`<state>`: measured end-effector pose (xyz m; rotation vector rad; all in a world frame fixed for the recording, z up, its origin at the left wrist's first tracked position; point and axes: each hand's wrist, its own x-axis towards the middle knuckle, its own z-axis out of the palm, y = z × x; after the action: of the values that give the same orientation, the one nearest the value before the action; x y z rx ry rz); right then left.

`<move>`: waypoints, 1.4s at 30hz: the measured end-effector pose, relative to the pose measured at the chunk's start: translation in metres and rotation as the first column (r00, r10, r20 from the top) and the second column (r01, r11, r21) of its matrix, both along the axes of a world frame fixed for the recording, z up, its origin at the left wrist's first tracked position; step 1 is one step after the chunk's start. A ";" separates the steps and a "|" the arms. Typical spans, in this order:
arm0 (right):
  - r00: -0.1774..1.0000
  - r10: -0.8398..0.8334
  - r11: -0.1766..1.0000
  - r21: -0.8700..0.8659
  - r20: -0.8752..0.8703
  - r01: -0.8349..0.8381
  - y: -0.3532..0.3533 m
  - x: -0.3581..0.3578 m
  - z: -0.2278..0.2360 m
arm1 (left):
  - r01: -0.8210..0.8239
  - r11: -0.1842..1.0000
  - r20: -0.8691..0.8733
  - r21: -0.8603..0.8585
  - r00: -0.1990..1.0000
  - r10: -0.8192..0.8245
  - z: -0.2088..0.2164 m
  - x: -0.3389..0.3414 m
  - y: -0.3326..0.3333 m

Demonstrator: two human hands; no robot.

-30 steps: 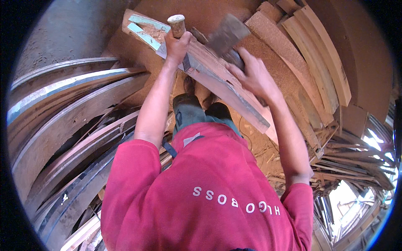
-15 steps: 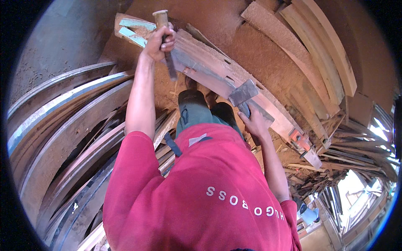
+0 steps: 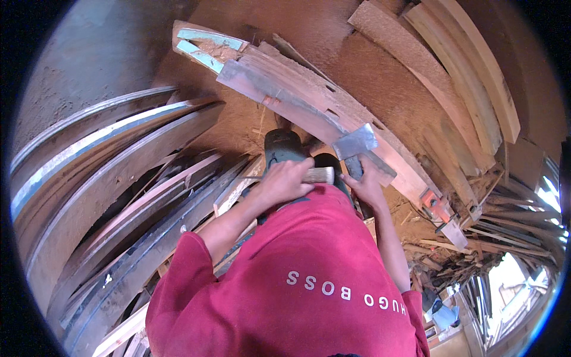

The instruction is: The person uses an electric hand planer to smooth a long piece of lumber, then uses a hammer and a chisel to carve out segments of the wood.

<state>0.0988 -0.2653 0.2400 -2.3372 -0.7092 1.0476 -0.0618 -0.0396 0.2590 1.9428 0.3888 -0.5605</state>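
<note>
In front of my legs, my left hand is closed round a chisel. The chisel's pale, blunt handle end points right, and its thin dark blade sticks out on the left. My right hand grips the dark handle of a hatchet, whose broad grey head is raised over the near edge of the timber. That long timber lies crosswise before me, with dark slots cut in its top and sawdust over it. A flat board runs along its near side.
Pale blue painted wood is at the timber's left end. An orange tool or clamp sits at its right end. Several curved planks lie at the far right. Stacked boards fill the left, and scrap wood the right.
My left hand has come down from above the timber's left end to in front of my lap, turning the chisel from upright to level. The hatchet has turned slightly in my right hand.
</note>
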 end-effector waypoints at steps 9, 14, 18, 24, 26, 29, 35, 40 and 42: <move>0.852 -0.464 0.788 0.326 -0.243 0.522 -0.092 -0.006 0.051 | -0.482 0.721 0.403 -0.498 0.608 0.684 0.019 0.089 -0.113; 0.856 -0.517 0.744 0.479 -0.031 0.466 -0.207 -0.005 0.076 | -0.393 0.624 0.272 -0.675 0.654 0.706 0.024 0.118 -0.255; 0.770 -0.637 0.701 0.441 0.034 0.560 -0.313 -0.013 0.083 | -0.431 0.513 -0.117 -0.742 0.837 0.534 0.028 0.131 -0.359; 0.623 -0.781 0.595 0.351 0.040 0.723 -0.439 -0.030 0.098 | -0.278 0.582 -0.208 -0.764 0.960 0.185 0.050 0.158 -0.458; 0.545 -0.838 0.523 0.341 0.039 0.781 -0.470 -0.042 0.091 | -0.172 0.604 -0.175 -0.779 0.983 0.054 0.051 0.168 -0.490; 0.432 -0.900 0.434 0.235 0.061 0.870 -0.518 -0.057 0.067 | 0.319 0.697 0.056 -0.643 0.926 -0.372 0.032 0.203 -0.527; 0.141 -0.969 0.186 0.225 0.201 0.956 -0.603 -0.086 0.005 | 0.586 0.628 0.147 -0.513 0.780 -0.608 -0.006 0.264 -0.574; -0.027 -0.987 0.002 0.184 0.159 0.983 -0.690 -0.057 -0.010 | 0.515 0.714 -0.007 -0.475 0.809 -0.588 0.010 0.314 -0.591; -0.186 -0.976 -0.152 0.256 0.113 0.955 -0.737 -0.034 -0.032 | 0.397 0.807 0.002 -0.436 0.898 -0.441 0.007 0.329 -0.597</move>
<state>0.0652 -1.0027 0.2081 -1.9425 1.0786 -0.1593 0.2669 -0.6367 0.2664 1.5710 -0.1159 -0.9500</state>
